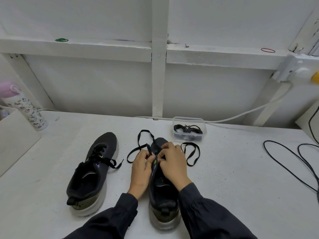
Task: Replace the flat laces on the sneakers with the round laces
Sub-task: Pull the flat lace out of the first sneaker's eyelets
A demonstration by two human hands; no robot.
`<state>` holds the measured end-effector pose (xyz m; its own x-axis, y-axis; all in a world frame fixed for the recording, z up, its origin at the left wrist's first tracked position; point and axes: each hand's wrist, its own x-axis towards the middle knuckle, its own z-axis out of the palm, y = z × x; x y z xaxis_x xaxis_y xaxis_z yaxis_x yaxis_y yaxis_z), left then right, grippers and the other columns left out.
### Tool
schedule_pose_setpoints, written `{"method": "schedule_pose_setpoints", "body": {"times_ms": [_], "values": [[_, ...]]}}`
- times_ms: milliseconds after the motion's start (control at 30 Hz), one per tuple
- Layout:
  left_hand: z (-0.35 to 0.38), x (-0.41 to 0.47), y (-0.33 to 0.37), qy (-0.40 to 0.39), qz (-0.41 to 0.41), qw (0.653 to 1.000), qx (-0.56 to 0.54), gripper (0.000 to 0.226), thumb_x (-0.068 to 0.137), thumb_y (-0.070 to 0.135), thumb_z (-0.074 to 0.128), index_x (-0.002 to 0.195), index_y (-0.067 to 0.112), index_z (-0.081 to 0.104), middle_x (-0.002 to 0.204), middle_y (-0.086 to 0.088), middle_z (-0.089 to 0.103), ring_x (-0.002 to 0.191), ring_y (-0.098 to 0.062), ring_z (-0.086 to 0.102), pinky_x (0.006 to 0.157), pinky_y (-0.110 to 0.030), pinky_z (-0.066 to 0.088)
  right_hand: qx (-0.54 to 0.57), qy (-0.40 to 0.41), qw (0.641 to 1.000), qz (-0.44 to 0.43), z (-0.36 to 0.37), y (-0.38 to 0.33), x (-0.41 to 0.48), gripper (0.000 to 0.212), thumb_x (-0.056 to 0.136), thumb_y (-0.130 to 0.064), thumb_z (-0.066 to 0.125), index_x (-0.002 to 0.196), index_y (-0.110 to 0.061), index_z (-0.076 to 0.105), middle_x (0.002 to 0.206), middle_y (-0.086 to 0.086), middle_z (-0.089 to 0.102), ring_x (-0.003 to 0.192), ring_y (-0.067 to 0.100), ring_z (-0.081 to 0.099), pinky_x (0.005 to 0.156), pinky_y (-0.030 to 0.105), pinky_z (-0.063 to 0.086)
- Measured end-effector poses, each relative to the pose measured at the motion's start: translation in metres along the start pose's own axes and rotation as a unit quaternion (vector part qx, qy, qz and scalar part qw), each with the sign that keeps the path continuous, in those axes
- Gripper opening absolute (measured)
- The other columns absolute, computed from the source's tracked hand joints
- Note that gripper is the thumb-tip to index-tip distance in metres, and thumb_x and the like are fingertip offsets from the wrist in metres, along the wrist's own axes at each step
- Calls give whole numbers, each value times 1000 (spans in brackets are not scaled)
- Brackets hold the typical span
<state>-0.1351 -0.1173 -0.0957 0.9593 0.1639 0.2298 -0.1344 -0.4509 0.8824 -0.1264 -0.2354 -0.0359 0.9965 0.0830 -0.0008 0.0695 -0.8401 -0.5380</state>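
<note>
Two dark sneakers with pale soles stand on the white table. The left sneaker (93,171) is still laced with a flat black lace. Over the tongue of the right sneaker (162,192) my left hand (140,171) and my right hand (173,163) both pinch its flat black lace (138,149), which is loosened. That lace loops out to the left and also to the right of the shoe. Coiled round black laces (188,129) lie in a clear plastic box (189,120) behind the right sneaker.
A patterned bottle with a pink lid (25,107) stands at the back left beside a white block (15,135). Black cables (291,169) trail across the table's right side. A white cable (241,114) runs along the back wall.
</note>
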Motion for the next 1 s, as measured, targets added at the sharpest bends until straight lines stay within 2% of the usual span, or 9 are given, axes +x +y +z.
{"method": "schedule_pose_setpoints", "body": {"times_ms": [133, 267, 367, 467, 533, 667, 833, 933, 1000], "values": [[1, 0, 2, 12, -15, 1000, 9, 19, 98, 9, 52, 80, 10, 47, 73, 3, 50, 68, -15, 44, 63, -30, 34, 2, 20, 1000, 3, 8, 1, -1, 18, 91, -15, 54, 90, -18, 71, 128, -10, 51, 114, 20, 41, 95, 36, 32], [2, 0, 1, 21, -38, 999, 13, 18, 98, 10, 51, 81, 5, 50, 72, -1, 52, 67, -19, 44, 63, -34, 36, 17, 26, 999, 6, 10, 2, -1, 19, 94, -19, 54, 91, -18, 73, 128, -10, 52, 115, 19, 40, 95, 35, 30], [2, -2, 3, 33, -51, 998, 11, 19, 99, 13, 52, 81, 8, 50, 67, 3, 51, 62, -15, 44, 58, -31, 33, 30, 22, 999, 5, 11, 4, 0, 17, 93, -23, 57, 91, -18, 74, 123, -10, 52, 114, 18, 41, 94, 35, 32], [2, -5, 5, 43, -51, 998, 3, 17, 99, 15, 53, 83, 9, 51, 68, 3, 53, 61, -14, 45, 57, -28, 33, 109, 32, 993, 24, 9, 6, -1, 15, 90, -26, 65, 85, -15, 74, 116, -8, 52, 110, 11, 40, 84, 29, 37], [4, -6, 4, 51, -54, 997, -8, 17, 99, 17, 53, 85, 7, 53, 73, -2, 57, 64, -19, 50, 59, -32, 38, 148, 43, 987, 43, 7, 7, -1, 19, 87, -28, 69, 79, -11, 72, 112, -8, 51, 105, 5, 37, 79, 24, 33], [5, -9, 4, 55, -52, 997, -22, 16, 98, 19, 54, 86, 9, 54, 74, -4, 59, 62, -21, 51, 59, -34, 40, 172, 43, 982, 64, 6, 9, -3, 40, 90, -39, 64, 66, -7, 69, 117, -5, 55, 113, 11, 46, 79, 27, 35], [4, -10, 5, 51, -52, 997, -13, 13, 98, 19, 54, 85, 17, 51, 70, 2, 56, 57, -15, 49, 56, -26, 35, 209, 20, 974, 82, 5, 7, -7, 42, 73, -57, 74, 65, -15, 72, 115, -13, 57, 117, 0, 44, 79, 29, 42], [4, -9, 5, 58, -49, 997, -2, 14, 97, 14, 55, 85, 20, 52, 80, 0, 64, 65, -19, 59, 60, -31, 44, 233, 15, 967, 100, 5, 8, -5, 40, 65, -57, 76, 62, -17, 72, 107, -16, 62, 119, -2, 45, 86, 34, 46], [4, -8, 4, 62, -41, 997, 18, 11, 97, 15, 56, 86, 18, 53, 84, -1, 66, 69, -21, 62, 64, -36, 48, 236, 20, 966, 106, 6, 6, -5, 45, 54, -62, 67, 62, -18, 71, 103, -17, 65, 119, -1, 47, 91, 38, 46]]}}
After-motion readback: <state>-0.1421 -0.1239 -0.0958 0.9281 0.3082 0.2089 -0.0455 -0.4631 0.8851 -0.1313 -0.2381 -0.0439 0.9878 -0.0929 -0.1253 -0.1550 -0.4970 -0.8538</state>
